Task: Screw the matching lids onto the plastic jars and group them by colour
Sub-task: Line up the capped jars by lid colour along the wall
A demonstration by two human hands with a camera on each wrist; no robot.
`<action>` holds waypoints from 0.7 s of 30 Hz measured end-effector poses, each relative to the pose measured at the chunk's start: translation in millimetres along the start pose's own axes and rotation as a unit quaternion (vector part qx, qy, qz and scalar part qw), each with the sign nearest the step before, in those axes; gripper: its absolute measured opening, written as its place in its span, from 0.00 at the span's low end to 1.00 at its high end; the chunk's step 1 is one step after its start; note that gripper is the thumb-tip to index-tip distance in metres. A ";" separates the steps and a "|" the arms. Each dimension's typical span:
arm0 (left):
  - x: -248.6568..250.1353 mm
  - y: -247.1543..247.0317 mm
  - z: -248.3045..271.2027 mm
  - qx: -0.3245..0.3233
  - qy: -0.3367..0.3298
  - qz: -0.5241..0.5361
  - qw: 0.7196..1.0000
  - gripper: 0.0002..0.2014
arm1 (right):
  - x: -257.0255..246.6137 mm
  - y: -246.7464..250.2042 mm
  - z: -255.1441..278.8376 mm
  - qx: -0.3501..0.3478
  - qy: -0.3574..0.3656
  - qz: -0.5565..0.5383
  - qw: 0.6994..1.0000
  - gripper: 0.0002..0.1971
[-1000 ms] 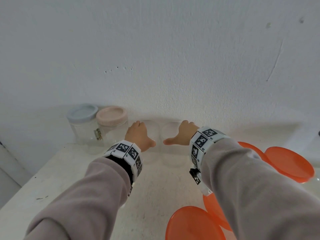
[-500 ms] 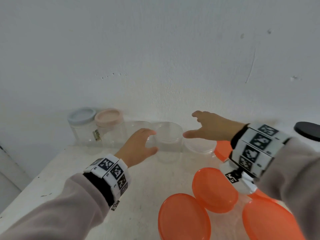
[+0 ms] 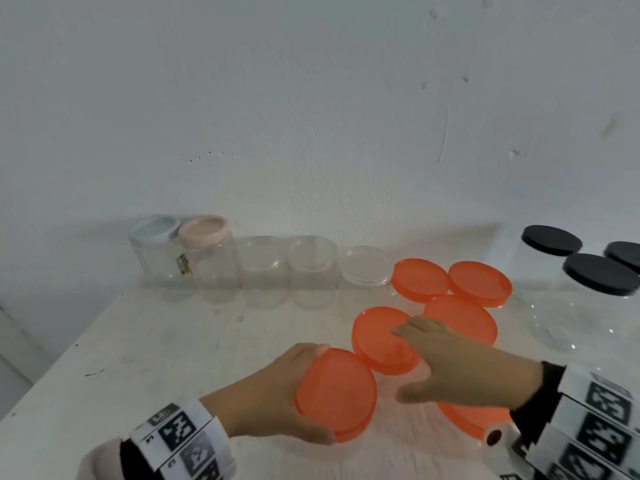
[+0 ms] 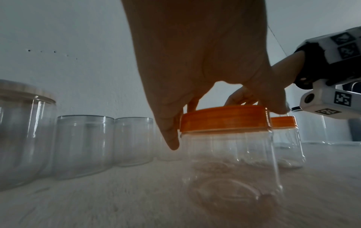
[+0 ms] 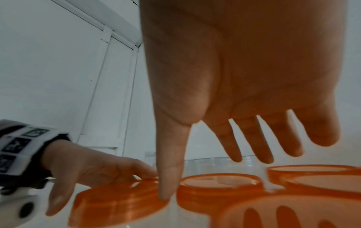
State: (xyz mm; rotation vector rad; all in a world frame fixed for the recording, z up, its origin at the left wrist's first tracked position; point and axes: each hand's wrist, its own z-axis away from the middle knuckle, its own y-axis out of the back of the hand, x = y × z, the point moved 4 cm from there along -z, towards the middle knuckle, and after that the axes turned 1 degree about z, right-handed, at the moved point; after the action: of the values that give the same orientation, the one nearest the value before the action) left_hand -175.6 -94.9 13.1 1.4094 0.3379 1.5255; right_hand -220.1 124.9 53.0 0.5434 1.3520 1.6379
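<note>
Several clear jars with orange lids stand close together on the white table (image 3: 173,358). My left hand (image 3: 313,393) grips the orange lid (image 3: 341,396) of the nearest jar, thumb on the near rim and fingers on the far rim. In the left wrist view that lid (image 4: 224,118) sits on its clear jar (image 4: 230,162). My right hand (image 3: 405,363) hovers with fingers spread and straight over the neighbouring orange lid (image 3: 377,337) and holds nothing. Another orange lid (image 3: 467,417) is partly hidden under my right wrist.
Along the wall stand a jar with a grey-blue lid (image 3: 154,230), one with a pink lid (image 3: 202,232), two open clear jars (image 3: 263,261) and a low clear-lidded jar (image 3: 367,268). Black-lidded jars (image 3: 552,240) stand at the right. The table's left edge (image 3: 52,368) is near.
Both hands came back from the clear jars by the wall to the near orange-lidded jars. My left hand took hold of the nearest orange lid; my right hand moved above the one beside it.
</note>
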 end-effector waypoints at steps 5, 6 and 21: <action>3.1 -14.8 3.6 0.052 0.005 0.022 0.998 0.59 | 38.6 -18.3 25.2 0.042 -0.128 0.009 0.991 0.52; 3.4 -15.8 4.1 0.061 0.006 0.026 0.998 0.59 | 44.4 -22.7 30.0 0.044 -0.149 0.001 0.988 0.54; 60.3 24.6 14.2 0.131 -0.029 0.067 0.989 0.58 | 70.7 -55.2 73.4 0.102 -0.125 -0.142 0.977 0.59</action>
State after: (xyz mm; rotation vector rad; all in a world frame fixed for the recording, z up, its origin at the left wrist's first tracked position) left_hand -164.4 -64.7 71.5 1.7088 0.4275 1.5887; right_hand -175.9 222.6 9.0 0.6242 1.3465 1.1666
